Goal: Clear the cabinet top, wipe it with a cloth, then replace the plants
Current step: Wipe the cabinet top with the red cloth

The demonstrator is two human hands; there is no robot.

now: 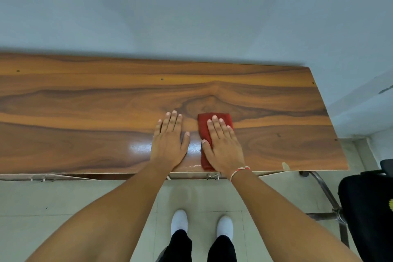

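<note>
While we press our right hand [223, 147] flat on the red cloth [207, 134], lower centre of frame | left hand [169, 144] open on cabinet top [85, 102] | we read no writing.

bare forearms, red-white wrist thread [240, 171], white shoes [179, 221], black trousers [180, 247]

The wooden cabinet top [85, 100] is stretching out in front of me against the wall. My left hand [169, 144] is lying flat on the bare wood, and my right hand [223, 147] is pressing the folded red cloth [205, 127] flat just beside it.
</note>
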